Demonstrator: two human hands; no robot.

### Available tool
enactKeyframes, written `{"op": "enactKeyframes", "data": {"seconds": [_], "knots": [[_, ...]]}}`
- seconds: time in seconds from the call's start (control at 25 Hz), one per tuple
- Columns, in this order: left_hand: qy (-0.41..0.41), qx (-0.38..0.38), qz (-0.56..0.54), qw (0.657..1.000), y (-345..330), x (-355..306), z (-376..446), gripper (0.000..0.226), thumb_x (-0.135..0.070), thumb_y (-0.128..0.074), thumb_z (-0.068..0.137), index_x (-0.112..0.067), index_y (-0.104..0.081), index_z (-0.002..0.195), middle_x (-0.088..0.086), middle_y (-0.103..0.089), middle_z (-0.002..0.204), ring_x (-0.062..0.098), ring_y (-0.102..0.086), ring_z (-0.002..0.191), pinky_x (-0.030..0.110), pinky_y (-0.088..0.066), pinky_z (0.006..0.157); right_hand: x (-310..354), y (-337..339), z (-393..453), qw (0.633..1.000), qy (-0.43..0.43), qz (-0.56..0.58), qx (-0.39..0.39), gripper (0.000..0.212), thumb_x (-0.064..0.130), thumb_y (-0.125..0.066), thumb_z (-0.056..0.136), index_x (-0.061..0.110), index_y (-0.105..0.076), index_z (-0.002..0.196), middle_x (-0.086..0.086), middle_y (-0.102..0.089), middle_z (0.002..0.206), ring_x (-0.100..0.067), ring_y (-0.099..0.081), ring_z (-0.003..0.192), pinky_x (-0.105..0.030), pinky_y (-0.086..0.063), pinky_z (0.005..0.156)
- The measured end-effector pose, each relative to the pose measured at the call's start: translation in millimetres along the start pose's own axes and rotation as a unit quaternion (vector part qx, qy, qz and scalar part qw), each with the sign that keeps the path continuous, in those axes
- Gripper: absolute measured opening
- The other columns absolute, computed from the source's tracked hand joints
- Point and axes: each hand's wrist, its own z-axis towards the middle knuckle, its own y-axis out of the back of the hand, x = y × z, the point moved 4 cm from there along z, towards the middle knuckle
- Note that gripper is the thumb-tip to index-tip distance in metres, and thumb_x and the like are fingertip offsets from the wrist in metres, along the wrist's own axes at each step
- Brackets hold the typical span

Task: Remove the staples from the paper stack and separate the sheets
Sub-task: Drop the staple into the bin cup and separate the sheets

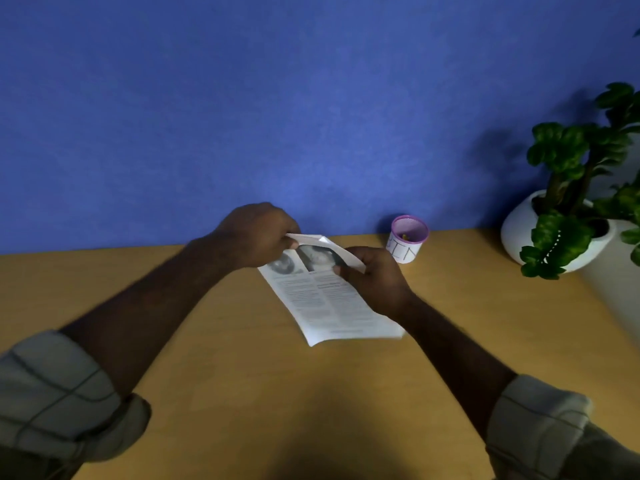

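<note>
Left hand: my left hand (pixel 258 233) pinches the far left corner of the paper stack (pixel 325 299), fingers curled on the top sheet (pixel 334 251).
Right hand: my right hand (pixel 372 278) grips the right edge of the same stack near the far corner, with the thumb on the printed side and the fingers curled behind.
Hands together: both are closed on paper, at about 11 o'clock and 1 o'clock of the stack.
Paper stack, look: white sheets with black print in two columns and two grey photographs at the far end; the text is too blurred to read.
Top sheet: its far edge is lifted and bent over between my two hands, and it shows a white back side.
Paper stack, place: it is near the middle of the wooden table (pixel 207 341), tilted, with the near end toward 5 o'clock; I cannot tell if this end touches the table.
Staples: I cannot see any, they are too small or hidden.
Count of sheets: more than one, but I cannot count them at the edge.
Cup: one small white cup (pixel 407 239) with a purple rim, at 2 o'clock from the stack, just beside my right hand, with letters on its side.
Plant: one green plant (pixel 581 161) in a white round pot (pixel 516 230), at 3 o'clock, well apart from the paper.
Sleeves: two checked sleeves (pixel 59 393), rolled up.
Wall: one blue wall (pixel 242 98) behind the table.
</note>
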Motion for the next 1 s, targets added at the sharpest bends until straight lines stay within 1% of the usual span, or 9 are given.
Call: {"op": "enactKeyframes", "data": {"seconds": [0.08, 0.16, 0.28, 0.32, 0.4, 0.48, 0.68, 0.84, 1.0], "knots": [[-0.013, -0.059, -0.065, 0.996, 3.2, 5.2, 1.2, 0.027, -0.035, -0.068, 0.092, -0.032, -0.069, 0.119, -0.006, -0.071, 0.116, 0.020, -0.062, 0.109, 0.033, -0.047, 0.087, -1.5, 0.7, -3.2, 0.997, -0.026, 0.061, -0.032, 0.013, 0.011, -0.068, 0.089, 0.015, -0.074, 0.100, 0.002, -0.074, 0.089, -0.010, -0.070, 0.080, -0.024, -0.057, 0.069], [0.005, -0.154, -0.197, 0.968, 2.1, 17.9, -0.1, 0.060, -0.037, -0.080, 0.083, -0.034, -0.054, 0.137, -0.010, -0.064, 0.128, 0.014, -0.059, 0.118, 0.031, -0.045, 0.097, -5.7, 3.0, -6.5, 0.985, -0.057, 0.151, -0.059, 0.012, 0.007, -0.068, 0.088, 0.015, -0.073, 0.095, -0.002, -0.076, 0.090, -0.015, -0.073, 0.081, -0.027, -0.059, 0.069], [0.134, -0.220, -0.423, 0.869, -17.5, 35.0, -6.6, 0.093, -0.036, -0.088, 0.075, -0.028, -0.035, 0.151, -0.011, -0.058, 0.131, 0.004, -0.056, 0.119, 0.014, -0.042, 0.093, -20.9, 6.7, -10.9, 0.949, -0.106, 0.284, -0.084, 0.015, 0.002, -0.067, 0.087, 0.011, -0.073, 0.097, -0.008, -0.077, 0.094, -0.026, -0.074, 0.086, -0.038, -0.059, 0.073], [0.174, -0.203, -0.492, 0.828, -28.3, 37.9, -9.1, 0.093, -0.038, -0.088, 0.074, -0.021, -0.037, 0.151, -0.004, -0.061, 0.130, 0.010, -0.059, 0.119, 0.014, -0.045, 0.091, -26.5, 5.4, -12.5, 0.939, -0.112, 0.314, -0.084, 0.016, 0.002, -0.067, 0.087, 0.008, -0.072, 0.101, -0.010, -0.077, 0.098, -0.030, -0.073, 0.090, -0.041, -0.059, 0.074], [0.186, -0.158, -0.595, 0.766, -47.3, 40.0, -13.2, 0.076, -0.045, -0.085, 0.076, -0.009, -0.056, 0.137, 0.010, -0.070, 0.123, 0.027, -0.066, 0.118, 0.032, -0.053, 0.096, -36.2, 0.4, -16.9, 0.923, -0.124, 0.358, -0.074, 0.022, 0.005, -0.067, 0.088, 0.005, -0.070, 0.110, -0.016, -0.074, 0.107, -0.037, -0.070, 0.098, -0.050, -0.057, 0.081], [0.146, -0.099, -0.647, 0.742, -52.9, 31.0, -16.8, 0.042, -0.037, -0.076, 0.087, -0.011, -0.071, 0.119, 0.009, -0.076, 0.115, 0.031, -0.070, 0.111, 0.050, -0.053, 0.102, -40.7, -5.6, -21.0, 0.913, -0.134, 0.380, -0.056, 0.026, 0.007, -0.066, 0.088, 0.004, -0.069, 0.114, -0.018, -0.072, 0.112, -0.038, -0.069, 0.101, -0.049, -0.057, 0.080], [0.147, -0.135, -0.614, 0.764, -60.8, 24.1, -16.5, 0.020, -0.017, -0.063, 0.099, -0.009, -0.076, 0.110, 0.004, -0.077, 0.112, 0.023, -0.070, 0.111, 0.051, -0.050, 0.105, -48.5, -20.0, -29.7, 0.894, -0.130, 0.427, -0.030, 0.031, 0.003, -0.064, 0.088, 0.000, -0.065, 0.119, -0.019, -0.070, 0.117, -0.038, -0.067, 0.106, -0.051, -0.054, 0.090], [0.178, -0.167, -0.564, 0.789, -69.7, 31.7, -16.1, 0.014, -0.015, -0.065, 0.097, -0.015, -0.077, 0.104, -0.001, -0.077, 0.108, 0.017, -0.069, 0.109, 0.047, -0.051, 0.105, -55.4, -20.0, -29.9, 0.932, -0.150, 0.330, -0.008, 0.029, 0.016, -0.071, 0.085, 0.010, -0.070, 0.114, -0.011, -0.074, 0.109, -0.032, -0.070, 0.100, -0.055, -0.056, 0.085], [0.177, -0.188, -0.500, 0.827, -59.6, 43.4, -19.7, 0.013, -0.015, -0.064, 0.098, -0.015, -0.076, 0.104, -0.010, -0.073, 0.099, 0.011, -0.066, 0.101, 0.025, -0.051, 0.088, -76.8, 7.1, -21.9, 0.952, -0.161, 0.254, -0.054, 0.021, 0.013, -0.070, 0.086, 0.016, -0.072, 0.107, -0.008, -0.075, 0.101, -0.024, -0.069, 0.092, -0.034, -0.056, 0.072]]}}
